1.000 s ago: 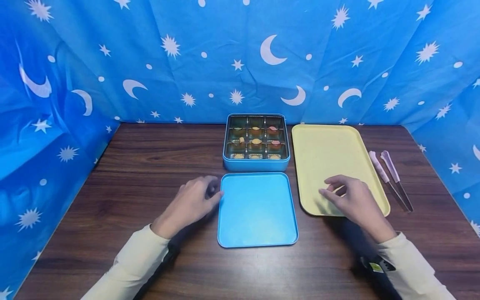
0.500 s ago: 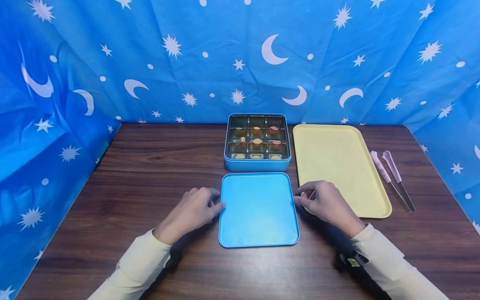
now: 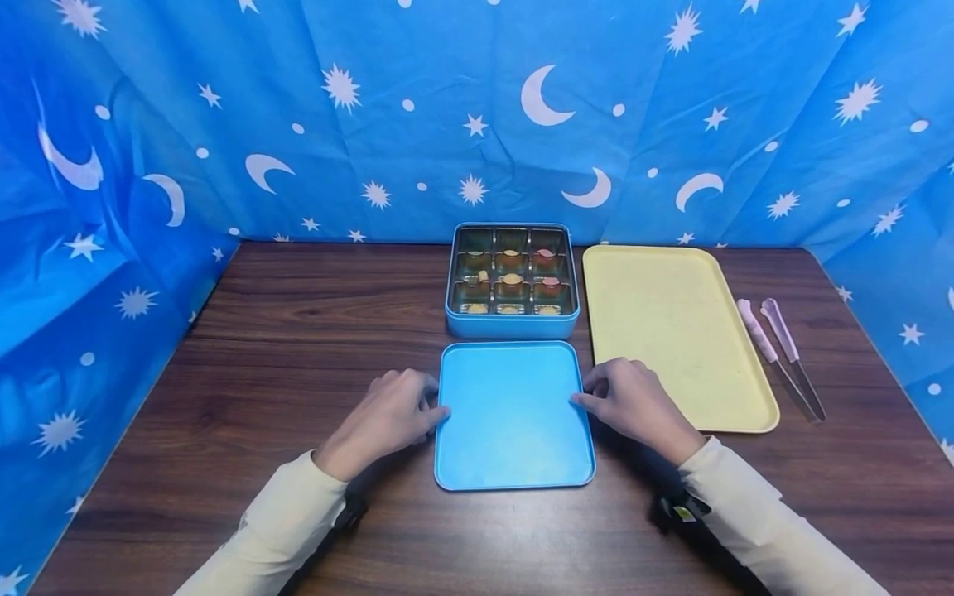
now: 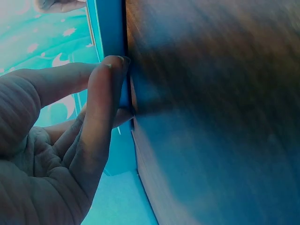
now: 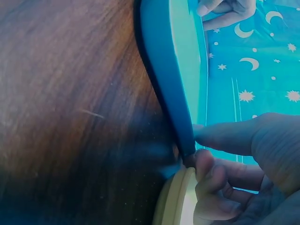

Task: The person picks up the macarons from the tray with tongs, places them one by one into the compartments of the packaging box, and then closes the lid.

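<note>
A square blue tin lid (image 3: 514, 439) lies on the table with its rim raised. My left hand (image 3: 383, 418) pinches its left edge, thumb over the rim and fingers against the outer side, as the left wrist view shows. At the opposite edge my right hand (image 3: 633, 406) does likewise; in the right wrist view its thumb (image 5: 229, 136) lies over the rim and its fingers bend below. Right behind the lid stands the blue tin (image 3: 514, 326), uncovered, its divided insert bearing small sweets or cookies in several compartments.
A yellow tray (image 3: 656, 331) lies to the right, its near left corner close by my right hand. Beyond it are metal tongs with pink ends (image 3: 782, 352). A blue curtain (image 3: 417, 149) with moons and stars hangs behind the wooden table (image 3: 313, 314).
My right hand has moved left from over the yellow tray to the lid's right edge and taken hold there. The left hand has stayed at the left edge, its grip closing slightly.
</note>
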A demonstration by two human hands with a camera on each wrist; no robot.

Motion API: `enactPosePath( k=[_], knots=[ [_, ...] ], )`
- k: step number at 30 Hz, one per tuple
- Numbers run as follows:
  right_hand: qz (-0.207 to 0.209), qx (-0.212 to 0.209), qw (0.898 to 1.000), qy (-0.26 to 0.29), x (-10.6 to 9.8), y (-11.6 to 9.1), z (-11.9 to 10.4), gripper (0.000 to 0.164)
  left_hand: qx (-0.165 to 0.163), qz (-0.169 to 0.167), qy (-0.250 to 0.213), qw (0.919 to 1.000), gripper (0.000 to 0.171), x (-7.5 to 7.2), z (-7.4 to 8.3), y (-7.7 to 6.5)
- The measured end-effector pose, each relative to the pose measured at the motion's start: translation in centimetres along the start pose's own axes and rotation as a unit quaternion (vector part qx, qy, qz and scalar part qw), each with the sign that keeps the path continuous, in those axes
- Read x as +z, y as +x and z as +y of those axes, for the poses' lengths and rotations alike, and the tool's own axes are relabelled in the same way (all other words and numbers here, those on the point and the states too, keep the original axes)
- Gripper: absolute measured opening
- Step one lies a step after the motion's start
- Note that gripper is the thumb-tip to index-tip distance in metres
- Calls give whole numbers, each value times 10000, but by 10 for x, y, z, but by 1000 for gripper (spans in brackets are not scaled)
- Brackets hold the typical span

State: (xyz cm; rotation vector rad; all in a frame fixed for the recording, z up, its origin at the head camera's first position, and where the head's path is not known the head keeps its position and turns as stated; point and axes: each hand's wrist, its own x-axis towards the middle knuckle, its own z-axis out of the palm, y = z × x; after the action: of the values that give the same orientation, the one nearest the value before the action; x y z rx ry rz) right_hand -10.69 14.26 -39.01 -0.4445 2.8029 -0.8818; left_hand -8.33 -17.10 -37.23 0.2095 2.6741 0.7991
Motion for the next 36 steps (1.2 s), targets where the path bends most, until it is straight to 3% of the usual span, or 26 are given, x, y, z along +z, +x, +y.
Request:
enactPosePath(
  k=[3,9,19,28,32,36],
  knots=[
    [-25,127,9999,-16,1,1,-1,14,-40,22,50,10000,34,0,1,1],
    [34,298,9995,4,2,2,-3,11,16,131,236,9996,4,1,1,3],
    [242,206,9994,135,-3,-5,-8,11,58,361,176,9992,2,-3,6,-4],
    [811,-25,9963,277,-17,-16,-19,11,461,1006,402,9930,21,-12,19,-17],
    [1181,-106,9926,250,-26,-20,-25,10,597,1325,291,9890,35,-18,25,-22],
    [1495,-206,9881,285,-36,-23,-31,13,868,1753,127,9806,38,-25,31,-24]
  ],
)
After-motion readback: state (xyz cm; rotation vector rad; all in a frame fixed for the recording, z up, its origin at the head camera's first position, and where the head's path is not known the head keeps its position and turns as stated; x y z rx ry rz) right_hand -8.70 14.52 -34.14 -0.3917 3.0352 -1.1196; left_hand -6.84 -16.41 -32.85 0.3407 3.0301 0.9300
